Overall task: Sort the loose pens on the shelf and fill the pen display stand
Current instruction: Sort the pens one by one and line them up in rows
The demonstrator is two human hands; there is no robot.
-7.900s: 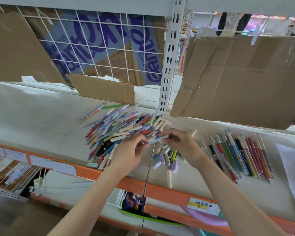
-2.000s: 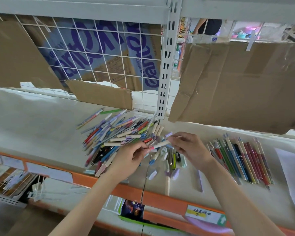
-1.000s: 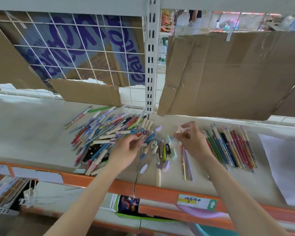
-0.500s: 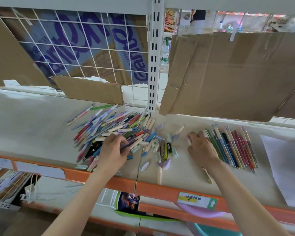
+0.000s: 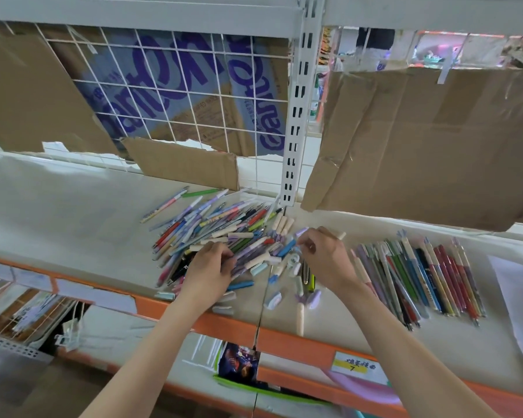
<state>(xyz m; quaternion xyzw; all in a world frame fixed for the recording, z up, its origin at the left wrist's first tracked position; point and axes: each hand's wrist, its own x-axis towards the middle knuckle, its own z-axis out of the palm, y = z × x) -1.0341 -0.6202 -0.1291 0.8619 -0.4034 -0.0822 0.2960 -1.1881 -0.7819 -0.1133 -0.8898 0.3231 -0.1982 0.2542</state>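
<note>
Pens lay in a loose pile [image 5: 221, 233] on the shelf [image 5: 73, 212], where the left hand [image 5: 207, 271] gripped a purple pen [image 5: 251, 251]. Beside it, the right hand [image 5: 326, 257] pinched a small lilac piece [image 5: 301, 232]; sorted pens [image 5: 420, 276] lay rightward.

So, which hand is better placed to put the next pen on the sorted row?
Probably the right hand. It lies between the pile and the sorted row, close beside the row. The left hand rests on the pile, farther away.
</note>
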